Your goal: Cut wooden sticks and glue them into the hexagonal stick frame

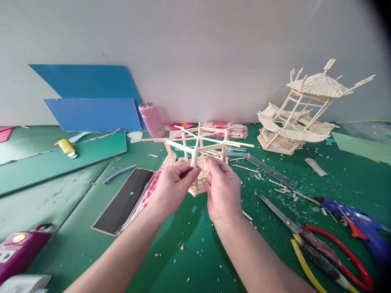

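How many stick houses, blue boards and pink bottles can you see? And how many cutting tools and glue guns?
Stick houses: 2, the frame in both hands and the finished model
Blue boards: 2
Pink bottle: 1
Cutting pliers: 1
Blue glue gun: 1
Total: 7

Bright, even daylight, soft faint shadows. Mild sheen on table [195, 244]. Wide-angle bend at edges, dark vignette top right corner. Centre sharp, bottom corners slightly blurred.

Two stick models [201, 152] [301, 112], two blue boards [91, 97].
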`<state>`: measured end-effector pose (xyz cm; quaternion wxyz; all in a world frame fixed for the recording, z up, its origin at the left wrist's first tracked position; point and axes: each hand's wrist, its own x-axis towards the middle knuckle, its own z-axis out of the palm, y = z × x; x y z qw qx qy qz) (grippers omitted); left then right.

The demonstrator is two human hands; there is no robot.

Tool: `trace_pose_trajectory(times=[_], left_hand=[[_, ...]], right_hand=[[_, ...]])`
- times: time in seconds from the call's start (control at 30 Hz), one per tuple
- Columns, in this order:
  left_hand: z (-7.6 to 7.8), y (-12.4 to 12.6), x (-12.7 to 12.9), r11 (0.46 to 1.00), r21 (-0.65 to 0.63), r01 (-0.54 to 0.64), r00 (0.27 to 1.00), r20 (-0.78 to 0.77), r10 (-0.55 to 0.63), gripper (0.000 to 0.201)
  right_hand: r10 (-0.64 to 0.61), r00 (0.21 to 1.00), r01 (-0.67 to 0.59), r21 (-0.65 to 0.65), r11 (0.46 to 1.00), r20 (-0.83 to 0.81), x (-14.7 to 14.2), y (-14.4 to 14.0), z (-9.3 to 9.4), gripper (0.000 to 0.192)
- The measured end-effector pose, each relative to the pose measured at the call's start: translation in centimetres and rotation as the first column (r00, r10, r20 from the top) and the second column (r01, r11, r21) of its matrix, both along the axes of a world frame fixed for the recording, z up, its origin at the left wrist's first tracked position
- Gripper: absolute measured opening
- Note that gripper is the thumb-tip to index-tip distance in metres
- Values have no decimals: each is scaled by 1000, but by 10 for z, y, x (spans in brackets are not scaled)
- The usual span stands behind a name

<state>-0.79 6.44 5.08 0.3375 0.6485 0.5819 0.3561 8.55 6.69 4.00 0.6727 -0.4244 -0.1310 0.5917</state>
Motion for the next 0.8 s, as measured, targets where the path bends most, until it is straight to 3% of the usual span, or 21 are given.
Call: trace_pose_trajectory(times=[0.37, 0.6, 0.8], left_hand=[[0, -1, 1, 1000, 10, -11, 1000, 19, 11, 24], [-1, 4, -7, 999, 40, -21, 998, 55, 19, 27], [11, 3, -11, 994, -105, 23, 983, 181, -3, 25]], right_hand=[[9, 1000, -9, -17, 1000, -1, -1, -2, 0, 11], [210, 977, -211, 24, 977, 17, 2, -6, 5, 18], [302, 952, -305, 78, 949, 46, 9, -14, 10, 17]])
